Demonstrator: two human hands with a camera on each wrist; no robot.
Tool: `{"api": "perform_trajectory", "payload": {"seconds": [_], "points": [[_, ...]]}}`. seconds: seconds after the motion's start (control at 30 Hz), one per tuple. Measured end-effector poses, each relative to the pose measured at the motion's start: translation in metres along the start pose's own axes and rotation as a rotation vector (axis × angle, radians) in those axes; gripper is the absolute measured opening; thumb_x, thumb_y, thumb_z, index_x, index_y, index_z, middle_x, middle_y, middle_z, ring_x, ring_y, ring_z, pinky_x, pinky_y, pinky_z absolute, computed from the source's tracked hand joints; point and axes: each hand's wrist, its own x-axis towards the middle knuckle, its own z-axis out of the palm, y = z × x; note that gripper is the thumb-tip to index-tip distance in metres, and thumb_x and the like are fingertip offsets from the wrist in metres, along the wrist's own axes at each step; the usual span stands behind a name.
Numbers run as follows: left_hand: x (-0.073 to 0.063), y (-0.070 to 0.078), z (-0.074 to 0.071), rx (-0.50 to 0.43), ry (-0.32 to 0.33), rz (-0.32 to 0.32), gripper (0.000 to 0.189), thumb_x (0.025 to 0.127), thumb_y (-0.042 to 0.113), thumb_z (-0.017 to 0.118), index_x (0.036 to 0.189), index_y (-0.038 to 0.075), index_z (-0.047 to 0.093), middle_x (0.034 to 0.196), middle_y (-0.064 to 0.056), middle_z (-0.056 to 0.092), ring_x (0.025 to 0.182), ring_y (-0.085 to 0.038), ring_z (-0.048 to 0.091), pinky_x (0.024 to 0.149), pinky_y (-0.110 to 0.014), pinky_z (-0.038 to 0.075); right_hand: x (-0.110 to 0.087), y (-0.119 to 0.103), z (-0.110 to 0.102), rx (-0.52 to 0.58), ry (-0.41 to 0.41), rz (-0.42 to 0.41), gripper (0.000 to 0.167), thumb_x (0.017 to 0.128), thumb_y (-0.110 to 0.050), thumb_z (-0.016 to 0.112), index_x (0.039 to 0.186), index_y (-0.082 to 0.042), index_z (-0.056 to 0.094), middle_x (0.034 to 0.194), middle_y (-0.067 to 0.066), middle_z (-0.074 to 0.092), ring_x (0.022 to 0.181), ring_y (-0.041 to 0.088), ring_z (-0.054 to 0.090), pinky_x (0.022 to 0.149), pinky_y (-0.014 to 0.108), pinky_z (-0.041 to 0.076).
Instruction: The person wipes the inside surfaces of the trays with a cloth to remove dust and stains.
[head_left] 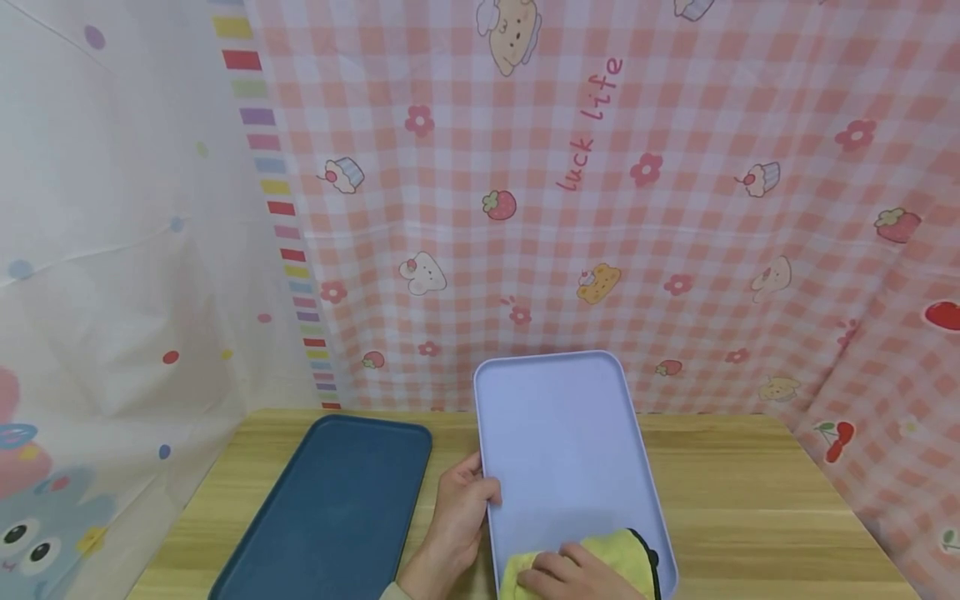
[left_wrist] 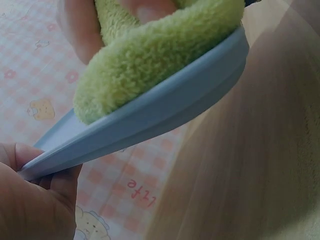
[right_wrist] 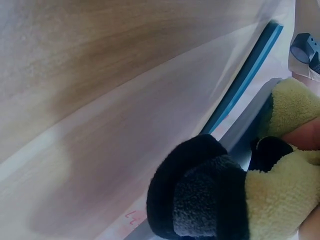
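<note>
My left hand (head_left: 459, 518) grips the left long edge of a lavender tray (head_left: 562, 442), thumb over the rim and fingers underneath. The left wrist view shows that tray tilted up off the wooden surface. A yellow-green fluffy cloth (head_left: 626, 557) with a dark border lies bunched on the tray's near end. My right hand (head_left: 573, 575) holds it there with curled fingers, pressed against the tray. In the right wrist view, the cloth's grey and black underside edge (right_wrist: 197, 200) is folded out past the tray rim.
A dark blue tray (head_left: 330, 508) lies flat on the wooden table (head_left: 757, 500), left of my left hand. Behind the table hangs a pink checked cloth curtain (head_left: 450, 208), and a white patterned curtain (head_left: 150, 292) hangs at the left.
</note>
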Motion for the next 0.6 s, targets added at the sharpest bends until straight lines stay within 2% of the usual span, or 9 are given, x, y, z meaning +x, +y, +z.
{"api": "perform_trajectory", "payload": {"seconds": [0.13,0.3,0.4,0.6], "points": [[0.0,0.0,0.0,-0.002,-0.009,0.002,0.072,0.062,-0.012,0.049,0.132,-0.01,0.064,0.113,-0.018,0.074,0.092,-0.018,0.068,0.076,-0.029,0.052,0.003,0.004,-0.001,0.026,0.008,0.015,0.026,0.096,-0.038,0.071,0.116,-0.022,0.07,0.111,-0.01,0.065,0.095,0.003,0.053,0.081,0.019,0.037],[-0.001,0.0,0.001,-0.009,-0.025,0.002,0.068,0.062,-0.012,0.049,0.128,-0.01,0.067,0.111,-0.017,0.075,0.092,-0.018,0.068,0.076,-0.029,0.052,0.01,0.012,-0.008,-0.068,0.064,-0.038,0.012,0.097,-0.043,0.065,0.099,-0.034,0.072,0.115,-0.008,0.067,0.1,0.009,0.057,0.08,0.025,0.043],[-0.001,0.0,0.001,-0.01,-0.032,-0.001,0.069,0.062,-0.012,0.049,0.129,-0.009,0.066,0.111,-0.016,0.075,0.093,-0.018,0.068,0.077,-0.029,0.051,0.013,0.016,-0.012,-0.091,0.1,-0.035,0.017,0.097,-0.048,0.063,0.094,-0.033,0.071,0.115,-0.006,0.068,0.101,0.013,0.059,0.079,0.027,0.045],[-0.001,0.0,0.001,-0.008,-0.04,-0.003,0.072,0.061,-0.012,0.048,0.131,-0.01,0.065,0.112,-0.017,0.075,0.097,-0.018,0.068,0.081,-0.027,0.051,0.018,0.024,-0.018,-0.056,0.101,-0.005,0.032,0.093,-0.059,0.061,0.099,-0.03,0.072,0.119,-0.003,0.068,0.106,0.016,0.06,0.084,0.031,0.047]]}}
